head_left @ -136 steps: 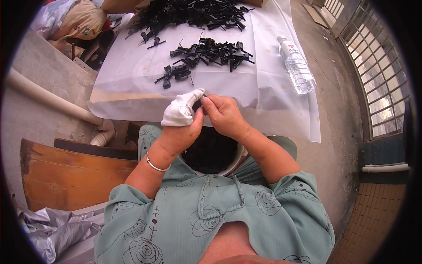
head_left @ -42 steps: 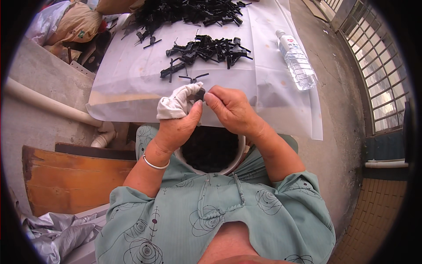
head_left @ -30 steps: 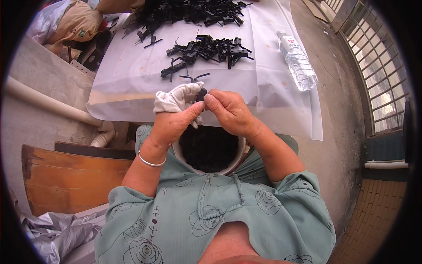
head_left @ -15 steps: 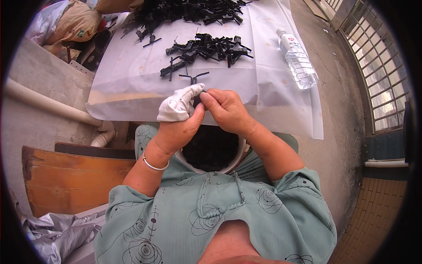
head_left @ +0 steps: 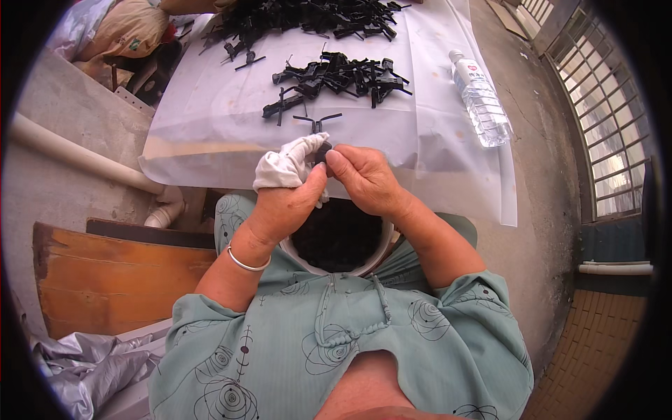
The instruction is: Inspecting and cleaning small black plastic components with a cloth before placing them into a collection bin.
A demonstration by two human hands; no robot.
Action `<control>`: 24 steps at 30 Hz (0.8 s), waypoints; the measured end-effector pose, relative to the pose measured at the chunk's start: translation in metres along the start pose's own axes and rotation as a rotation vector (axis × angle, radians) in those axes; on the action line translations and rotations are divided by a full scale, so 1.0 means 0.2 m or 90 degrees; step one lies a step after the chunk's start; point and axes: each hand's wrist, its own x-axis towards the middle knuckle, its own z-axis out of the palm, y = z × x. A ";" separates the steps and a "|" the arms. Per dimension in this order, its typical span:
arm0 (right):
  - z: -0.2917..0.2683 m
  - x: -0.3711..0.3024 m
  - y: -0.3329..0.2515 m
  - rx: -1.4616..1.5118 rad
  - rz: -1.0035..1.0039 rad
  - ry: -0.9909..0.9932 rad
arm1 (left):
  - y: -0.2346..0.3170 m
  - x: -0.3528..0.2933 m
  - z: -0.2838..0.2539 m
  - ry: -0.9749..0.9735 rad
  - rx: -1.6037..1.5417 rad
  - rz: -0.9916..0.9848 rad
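My left hand, its fingers covered by a white cloth glove, is closed on a black plastic part. Two thin arms spread in a Y from the far end of that part, over the table's near edge. Bare and pinched, my right hand meets the part from the right, thumb and forefinger against its near end. Whatever else those fingertips grip is hidden. Under both hands, between my knees, a white bucket holds many small black pieces.
Similar black parts lie in a small pile and a larger heap on the sheet-covered table. A clear water bottle lies at the right. Left are a pipe, an orange-brown board and sacks.
Both hands stay together around the black part, with only a slight shift of the fingers. The whole view has shifted a little, moving the table things slightly rightward.
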 end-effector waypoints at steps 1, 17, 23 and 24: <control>-0.01 0.00 0.00 -0.053 0.012 -0.004 | 0.01 0.00 0.00 0.007 0.054 0.009; -0.12 0.04 -0.01 -0.341 0.118 -0.098 | -0.14 0.07 -0.03 0.014 -0.132 0.065; -0.12 0.03 -0.04 -0.191 -0.009 -0.063 | -0.14 0.05 -0.04 -0.029 -0.252 -0.030; -0.12 0.04 -0.06 -0.228 0.045 -0.064 | -0.14 0.05 -0.05 -0.031 -0.252 -0.031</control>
